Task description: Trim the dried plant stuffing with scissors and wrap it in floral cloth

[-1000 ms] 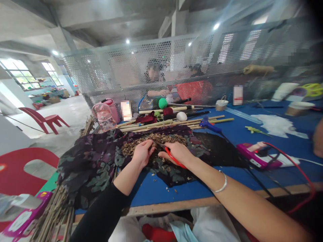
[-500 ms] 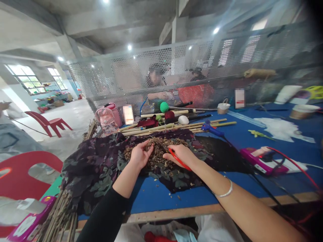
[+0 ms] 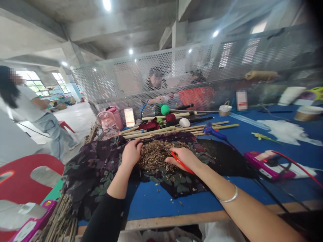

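Note:
A heap of brown dried plant bits lies on a dark floral cloth spread over the blue table. At the heap's left edge is my left hand, back turned up and fingers curled in against the cloth; whatever they hold is hidden. My right hand, at the heap's right side, is closed around red-handled scissors. Their dark blades point left over the heap and are hard to tell apart from it.
Behind the cloth lie bamboo sticks, a blue glue gun and yarn balls. A pink bag stands back left, a purple power strip right. Stalks lean front left. People sit beyond the perforated screen; another person is at left.
My left hand has moved left from over the heap, its spread fingers now curled. The scissors remain in my right hand. A person has come further into view at the left.

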A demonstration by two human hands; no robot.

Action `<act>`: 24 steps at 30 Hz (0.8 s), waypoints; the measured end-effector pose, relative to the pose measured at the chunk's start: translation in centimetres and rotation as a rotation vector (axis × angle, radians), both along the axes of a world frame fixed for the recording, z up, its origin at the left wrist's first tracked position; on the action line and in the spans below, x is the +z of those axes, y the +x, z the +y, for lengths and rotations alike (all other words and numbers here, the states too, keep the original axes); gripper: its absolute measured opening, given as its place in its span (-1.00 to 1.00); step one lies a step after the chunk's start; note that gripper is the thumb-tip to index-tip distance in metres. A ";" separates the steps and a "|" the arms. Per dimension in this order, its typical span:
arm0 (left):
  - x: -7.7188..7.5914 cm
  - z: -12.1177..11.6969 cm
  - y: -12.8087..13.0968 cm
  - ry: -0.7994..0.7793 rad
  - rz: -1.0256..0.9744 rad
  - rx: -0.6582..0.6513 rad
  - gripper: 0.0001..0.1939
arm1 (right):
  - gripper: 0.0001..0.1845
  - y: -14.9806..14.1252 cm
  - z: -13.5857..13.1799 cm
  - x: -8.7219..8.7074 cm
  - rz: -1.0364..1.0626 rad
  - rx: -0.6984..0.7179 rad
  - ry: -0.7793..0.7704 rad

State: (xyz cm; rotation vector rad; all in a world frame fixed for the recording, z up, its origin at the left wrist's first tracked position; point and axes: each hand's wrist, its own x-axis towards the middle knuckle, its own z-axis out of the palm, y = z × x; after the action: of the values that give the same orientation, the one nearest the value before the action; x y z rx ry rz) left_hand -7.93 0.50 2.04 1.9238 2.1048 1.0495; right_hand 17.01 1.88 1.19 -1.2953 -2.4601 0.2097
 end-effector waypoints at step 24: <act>-0.6 -0.9 -1.9 -0.463 0.323 0.083 -0.40 | -0.40 -0.2 0.3 -0.2 0.029 0.000 -0.054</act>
State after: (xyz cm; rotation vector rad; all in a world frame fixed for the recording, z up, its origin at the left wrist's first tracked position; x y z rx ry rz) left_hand -9.84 -0.42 1.43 1.8713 2.3379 0.2237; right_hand 16.82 2.15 0.95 -1.3052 -2.4455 0.2949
